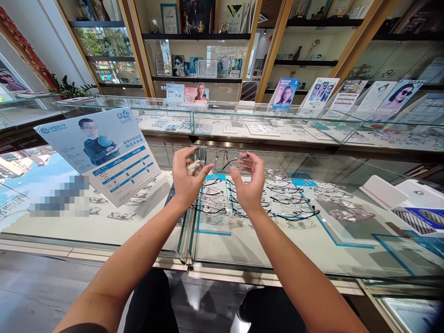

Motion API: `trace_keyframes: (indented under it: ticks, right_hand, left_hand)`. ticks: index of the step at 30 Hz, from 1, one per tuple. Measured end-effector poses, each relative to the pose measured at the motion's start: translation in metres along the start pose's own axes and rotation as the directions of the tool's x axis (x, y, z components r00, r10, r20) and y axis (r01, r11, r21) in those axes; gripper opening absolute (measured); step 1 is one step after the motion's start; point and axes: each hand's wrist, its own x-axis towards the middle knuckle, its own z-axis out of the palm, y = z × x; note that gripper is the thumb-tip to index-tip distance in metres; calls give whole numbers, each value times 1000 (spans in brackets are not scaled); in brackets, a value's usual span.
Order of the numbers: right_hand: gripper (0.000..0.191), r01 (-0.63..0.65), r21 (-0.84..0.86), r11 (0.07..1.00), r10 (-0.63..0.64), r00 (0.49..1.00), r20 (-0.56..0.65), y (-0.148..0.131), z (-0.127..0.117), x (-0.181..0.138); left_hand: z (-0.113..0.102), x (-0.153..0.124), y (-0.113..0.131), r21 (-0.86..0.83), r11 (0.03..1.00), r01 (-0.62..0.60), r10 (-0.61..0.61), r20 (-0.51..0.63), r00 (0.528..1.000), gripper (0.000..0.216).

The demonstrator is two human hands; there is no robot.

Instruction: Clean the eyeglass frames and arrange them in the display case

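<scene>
A pair of thin-rimmed eyeglasses [226, 158] is raised above the glass counter, held level between my two hands. My left hand [185, 180] pinches its left end, thumb toward the lens. A crumpled white cloth [194, 168] is tucked in the same hand under the fingers. My right hand [250, 182] grips the right end between thumb and fingers. Below both hands, rows of eyeglass frames [289, 200] show through the glass top of the display case [277, 252].
A white and blue printed sign [135, 164] leans on the counter at left. An open white box [416, 199] sits at right. Behind runs another glass case [222, 121] topped with small posters [286, 92]. Shelves [197, 36] line the back wall.
</scene>
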Motion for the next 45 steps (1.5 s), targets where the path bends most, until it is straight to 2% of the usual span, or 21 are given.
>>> trace_keyframes:
  ticks: [11, 18, 23, 45]
  right_hand:
    - [53, 90, -56, 994, -93, 995, -42, 0, -1, -1]
    - [53, 117, -93, 989, -120, 992, -33, -3, -3, 1]
    - [53, 123, -51, 991, -124, 992, -12, -5, -3, 1]
    - [52, 171, -152, 974, -171, 985, 13, -5, -5, 3]
  left_hand:
    - [0, -2, 2, -30, 987, 156, -153, 93, 984, 55]
    - [1, -2, 1, -25, 987, 158, -155, 91, 984, 68]
    - [1, -2, 1, -14, 983, 185, -183, 82, 980, 64]
    - [4, -5, -8, -32, 977, 213, -208, 113, 972, 64]
